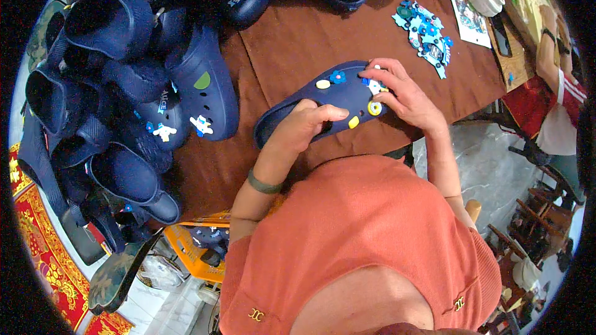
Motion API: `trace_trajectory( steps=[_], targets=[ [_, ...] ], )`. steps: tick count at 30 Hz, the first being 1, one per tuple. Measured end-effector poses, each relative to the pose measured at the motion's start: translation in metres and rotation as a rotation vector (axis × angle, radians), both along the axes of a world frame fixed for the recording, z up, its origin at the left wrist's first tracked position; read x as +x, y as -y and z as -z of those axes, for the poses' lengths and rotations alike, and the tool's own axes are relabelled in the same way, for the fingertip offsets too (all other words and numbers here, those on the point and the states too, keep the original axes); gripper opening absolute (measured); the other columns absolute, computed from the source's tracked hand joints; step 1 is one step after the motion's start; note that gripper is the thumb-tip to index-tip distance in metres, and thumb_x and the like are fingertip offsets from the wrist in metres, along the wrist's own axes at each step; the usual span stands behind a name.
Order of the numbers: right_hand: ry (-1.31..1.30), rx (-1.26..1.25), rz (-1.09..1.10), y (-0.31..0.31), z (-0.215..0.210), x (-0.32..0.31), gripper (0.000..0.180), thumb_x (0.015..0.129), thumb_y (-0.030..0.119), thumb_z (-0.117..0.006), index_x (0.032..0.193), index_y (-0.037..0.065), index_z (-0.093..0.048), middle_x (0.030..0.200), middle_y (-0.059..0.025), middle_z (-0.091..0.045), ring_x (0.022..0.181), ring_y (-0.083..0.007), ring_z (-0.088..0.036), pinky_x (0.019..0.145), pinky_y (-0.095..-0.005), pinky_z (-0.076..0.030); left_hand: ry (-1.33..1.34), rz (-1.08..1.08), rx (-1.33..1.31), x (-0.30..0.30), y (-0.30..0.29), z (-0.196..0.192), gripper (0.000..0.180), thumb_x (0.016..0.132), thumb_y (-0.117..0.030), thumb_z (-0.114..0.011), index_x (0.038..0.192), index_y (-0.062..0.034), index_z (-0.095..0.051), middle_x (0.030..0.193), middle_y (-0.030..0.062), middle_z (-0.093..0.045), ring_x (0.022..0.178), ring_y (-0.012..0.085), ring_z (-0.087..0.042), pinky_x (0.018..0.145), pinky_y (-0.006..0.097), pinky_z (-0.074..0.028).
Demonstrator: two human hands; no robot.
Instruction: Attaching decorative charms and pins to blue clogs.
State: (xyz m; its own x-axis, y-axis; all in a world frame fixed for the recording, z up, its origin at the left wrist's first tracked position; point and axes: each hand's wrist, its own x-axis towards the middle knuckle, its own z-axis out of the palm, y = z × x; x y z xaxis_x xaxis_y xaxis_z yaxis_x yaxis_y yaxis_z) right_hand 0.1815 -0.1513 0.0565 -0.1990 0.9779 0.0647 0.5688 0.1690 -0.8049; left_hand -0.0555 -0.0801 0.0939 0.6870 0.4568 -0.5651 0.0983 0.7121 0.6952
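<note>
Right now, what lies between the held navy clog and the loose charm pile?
In the head view, the right hand on the navy clog fills part of that stretch; otherwise only brown cloth shows up to the charm pile.

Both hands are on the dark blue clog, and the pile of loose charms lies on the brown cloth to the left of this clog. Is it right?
Not quite. In the head view, the pile of loose charms lies on the brown cloth to the right of the clog. The left hand and right hand are indeed both on it.
</note>
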Motion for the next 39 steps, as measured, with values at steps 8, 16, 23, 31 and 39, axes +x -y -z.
trace_trajectory(
  steps=[8, 16, 23, 31, 39],
  targets=[
    [0.184, 0.154, 0.224, -0.01, 0.005, -0.025, 0.015, 0.09, 0.017, -0.059, 0.099, 0.004, -0.057, 0.106, -0.015, -0.052, 0.102, -0.0357, -0.05, 0.089, -0.0435, -0.044, -0.021, -0.061, 0.022, 0.001, 0.002, -0.002, 0.01, 0.074, -0.019, -0.073, 0.074, -0.0116, -0.067, 0.069, -0.0048, -0.05, 0.057, 0.0048, -0.04, 0.051, 0.02, -0.029],
    [-0.092, -0.027, -0.017, 0.001, -0.003, 0.006, 0.042, 0.089, 0.021, -0.064, 0.128, 0.007, -0.056, 0.134, -0.0129, -0.047, 0.128, -0.0316, -0.04, 0.108, -0.0404, -0.032, 0.088, -0.031, -0.057, 0.002, 0.004, 0.012, 0.019, 0.073, -0.018, -0.073, 0.085, -0.0087, -0.062, 0.082, 0.0019, -0.06, 0.074, 0.0122, -0.056, 0.068, 0.025, -0.044],
    [0.279, 0.178, 0.107, -0.002, -0.002, -0.011, 0.036, 0.085, 0.024, -0.068, 0.116, 0.007, -0.062, 0.115, -0.0122, -0.057, 0.107, -0.0314, -0.055, 0.09, -0.04, -0.046, 0.034, -0.075, -0.012, 0.001, 0.007, 0.008, 0.043, 0.075, -0.013, -0.07, 0.113, 0.0032, -0.057, 0.107, 0.0085, -0.064, 0.101, 0.0199, -0.061, 0.091, 0.031, -0.047],
    [0.483, 0.433, 0.285, -0.01, 0.003, -0.03, 0.016, 0.082, 0.018, -0.07, 0.093, 0.007, -0.066, 0.083, -0.0092, -0.055, 0.08, -0.0289, -0.059, 0.069, -0.0386, -0.05, 0.085, -0.071, -0.015, -0.003, 0.006, 0.024, 0.044, 0.077, -0.013, -0.068, 0.117, 0.0031, -0.057, 0.108, 0.0089, -0.065, 0.098, 0.0191, -0.062, 0.093, 0.031, -0.046],
    [0.197, 0.198, 0.507, -0.033, 0.019, -0.006, 0.022, 0.097, 0.021, -0.055, 0.096, 0.002, -0.066, 0.078, -0.0147, -0.063, 0.075, -0.0299, -0.064, 0.067, -0.0379, -0.052, 0.109, 0.004, -0.01, -0.002, 0.004, 0.022, 0.041, 0.079, -0.014, -0.068, 0.115, 0.0039, -0.059, 0.106, 0.0065, -0.065, 0.095, 0.0154, -0.061, 0.087, 0.027, -0.046]
  ],
)
